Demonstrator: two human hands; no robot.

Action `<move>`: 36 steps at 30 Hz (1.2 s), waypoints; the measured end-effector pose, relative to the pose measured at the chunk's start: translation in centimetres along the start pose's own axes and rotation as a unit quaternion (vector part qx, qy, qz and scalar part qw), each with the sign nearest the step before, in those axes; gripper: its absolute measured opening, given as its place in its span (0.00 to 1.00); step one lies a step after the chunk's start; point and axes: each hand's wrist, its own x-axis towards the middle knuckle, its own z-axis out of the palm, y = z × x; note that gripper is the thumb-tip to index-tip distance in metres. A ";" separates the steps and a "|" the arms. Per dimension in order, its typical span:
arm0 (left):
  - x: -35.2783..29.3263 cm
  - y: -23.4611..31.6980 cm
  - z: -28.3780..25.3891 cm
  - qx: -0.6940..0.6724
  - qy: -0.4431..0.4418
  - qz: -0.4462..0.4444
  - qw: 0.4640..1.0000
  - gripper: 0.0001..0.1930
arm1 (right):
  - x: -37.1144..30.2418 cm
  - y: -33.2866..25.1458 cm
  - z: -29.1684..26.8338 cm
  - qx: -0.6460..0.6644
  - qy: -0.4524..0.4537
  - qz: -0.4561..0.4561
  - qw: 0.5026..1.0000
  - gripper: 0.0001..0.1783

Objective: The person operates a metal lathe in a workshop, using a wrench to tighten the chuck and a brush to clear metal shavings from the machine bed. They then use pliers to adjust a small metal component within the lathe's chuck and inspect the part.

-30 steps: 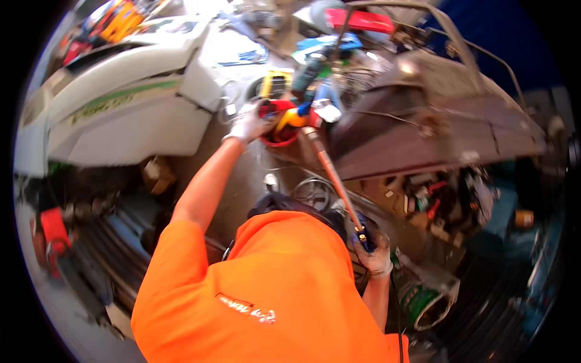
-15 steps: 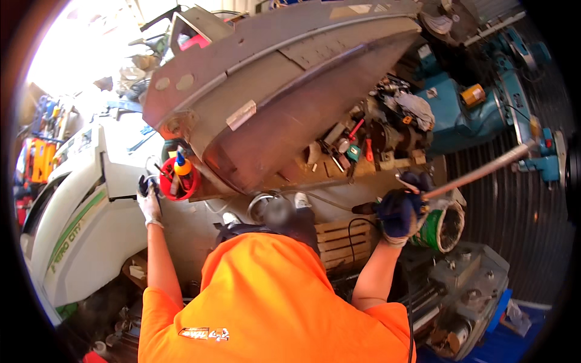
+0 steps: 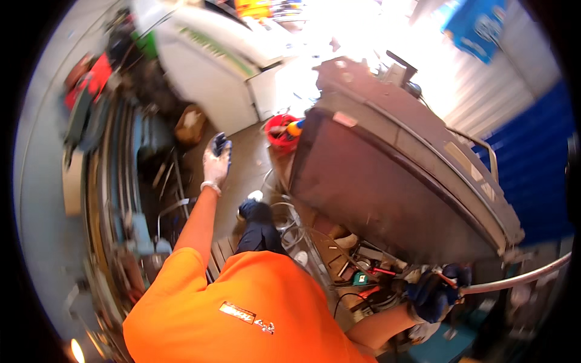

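My left hand (image 3: 216,162) wears a white glove with a dark palm and fingers. It is raised over the floor, fingers stretched out, holding nothing. Nearest to it is a red bucket (image 3: 283,145) with an orange bottle (image 3: 295,127) with a blue cap in it. My right hand (image 3: 433,295), in a dark blue glove, is closed round a long, slim, slightly curved pole or tube (image 3: 523,280), which runs off to the right. Just beyond that hand is a big brown, curved metal panel (image 3: 387,187), lying along the workbench.
On the bench beside my right hand lie a green tape measure (image 3: 360,279), red-handled tools and other small parts. Coiled hose (image 3: 284,218) lies by my feet. A white vehicle body part (image 3: 206,66) stands far left, and long metal machine rails (image 3: 118,181) line the left side.
My body and view have turned right. My left hand has come away from beside the red bucket. My right hand still grips the pole and is now over the bench by the panel.
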 end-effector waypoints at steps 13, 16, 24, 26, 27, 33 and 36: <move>-26.8 7.4 -5.2 0.104 0.143 0.025 0.984 0.22 | -0.2 8.9 15.1 -0.280 -0.206 0.290 0.892 0.29; -31.3 8.9 -7.5 0.231 0.132 -0.018 0.964 0.24 | -2.2 10.9 15.1 -0.256 -0.349 0.297 0.851 0.28; -42.2 11.2 -13.3 0.271 0.129 -0.048 0.953 0.25 | -11.9 18.5 21.8 -0.329 -0.566 0.348 0.671 0.26; -45.7 10.8 -14.2 0.256 0.159 -0.064 0.952 0.24 | -15.6 23.4 22.3 -0.371 -0.617 0.322 0.615 0.24; -47.5 11.0 -15.2 0.252 0.174 -0.068 0.949 0.24 | -17.5 25.7 23.8 -0.394 -0.654 0.295 0.574 0.24; -58.9 13.2 -20.9 0.212 0.257 -0.151 0.931 0.24 | -29.6 40.1 33.0 -0.420 -0.757 -0.005 0.500 0.21; -63.8 13.3 -22.8 0.216 0.313 -0.156 0.912 0.23 | -34.1 47.1 38.1 -0.431 -0.803 -0.094 0.401 0.19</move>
